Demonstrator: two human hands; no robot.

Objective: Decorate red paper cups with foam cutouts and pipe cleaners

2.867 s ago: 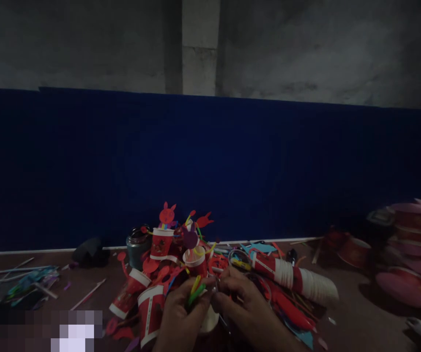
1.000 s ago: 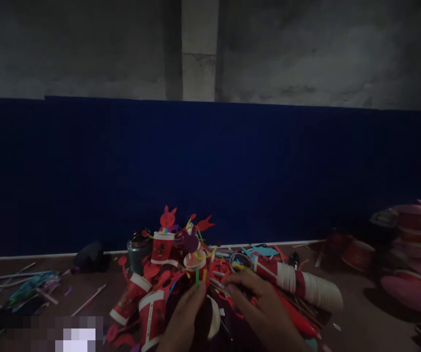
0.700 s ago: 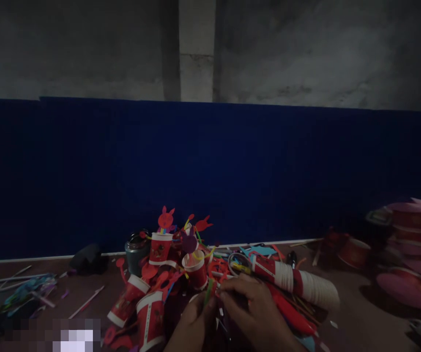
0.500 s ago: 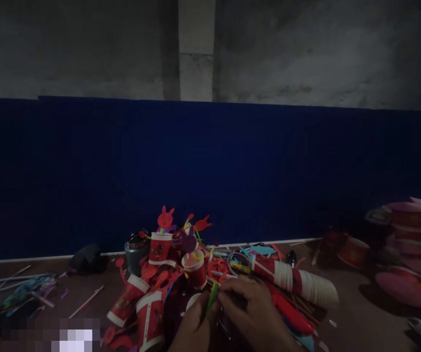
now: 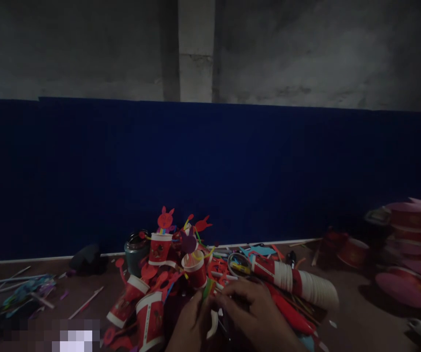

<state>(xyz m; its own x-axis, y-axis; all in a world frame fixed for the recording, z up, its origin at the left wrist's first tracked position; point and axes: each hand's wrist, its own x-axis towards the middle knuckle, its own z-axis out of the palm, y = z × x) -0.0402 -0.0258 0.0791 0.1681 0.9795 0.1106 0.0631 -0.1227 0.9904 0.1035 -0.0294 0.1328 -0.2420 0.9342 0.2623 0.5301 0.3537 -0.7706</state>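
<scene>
My left hand (image 5: 193, 320) is closed, with a short green strip (image 5: 208, 289) standing up between thumb and fingers; it could be a piece of straw. My right hand (image 5: 252, 310) is beside it, fingertips pinched together close to the strip. What those fingertips hold is too dark and small to make out. Below and between the hands shows part of a white curved rim (image 5: 213, 323), mostly hidden. Just beyond is a red paper cup (image 5: 195, 270) with coloured strips and a purple cut-out (image 5: 189, 241) in it.
Decorated red cups, one with a red rabbit face (image 5: 165, 220), crowd the left. A stack of paper cups (image 5: 305, 288) lies at right, past a roll of tape (image 5: 239, 263). A dark jar (image 5: 136, 256) stands behind. A blue panel (image 5: 210, 171) closes off the back.
The green strip has shifted slightly up and left and tilts differently. The white rim, earlier left of the strip, now shows between the hands. My right hand has moved only slightly.
</scene>
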